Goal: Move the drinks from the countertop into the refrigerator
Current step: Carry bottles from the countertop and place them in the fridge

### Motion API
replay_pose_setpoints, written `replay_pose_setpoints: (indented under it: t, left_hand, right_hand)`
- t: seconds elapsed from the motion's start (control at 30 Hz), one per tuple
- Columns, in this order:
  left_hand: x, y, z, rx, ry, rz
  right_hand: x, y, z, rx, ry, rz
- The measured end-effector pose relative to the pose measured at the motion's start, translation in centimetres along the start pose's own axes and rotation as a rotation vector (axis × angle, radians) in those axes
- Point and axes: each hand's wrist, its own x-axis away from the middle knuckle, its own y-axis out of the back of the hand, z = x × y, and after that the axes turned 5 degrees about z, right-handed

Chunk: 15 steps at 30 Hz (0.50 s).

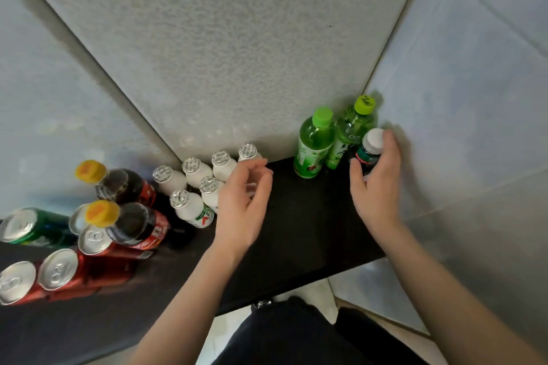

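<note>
R. hand (376, 187) grips a white-capped dark bottle (367, 154) at far right of the tabletop (302, 216), beside two green bottles (314, 145). L. hand (241, 204), fingers loose, holds nothing near white bottles (195, 170).

The left hand (240, 204) and the right hand (376, 184) are bare, and the forearms (184, 299) are uncovered as far as they show. Lower down the person wears black trousers (296, 338) of matte cloth, with a small shiny metal piece (261, 304) at their upper edge.
</note>
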Motion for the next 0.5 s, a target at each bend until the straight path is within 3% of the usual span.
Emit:
replay_pose_setpoints:
  t: [0.23,0.5]
  left_hand:
    - [-3.8,-1.9,-1.1,-0.147,-0.106,0.103]
    - [-8.3,-6.6,-2.1,-0.398,-0.31,0.245]
  right_hand:
    - [0.8,0.8,-0.2,0.039,0.117,-0.013]
    - [4.8,2.6,-0.5,0.107,0.077,0.005]
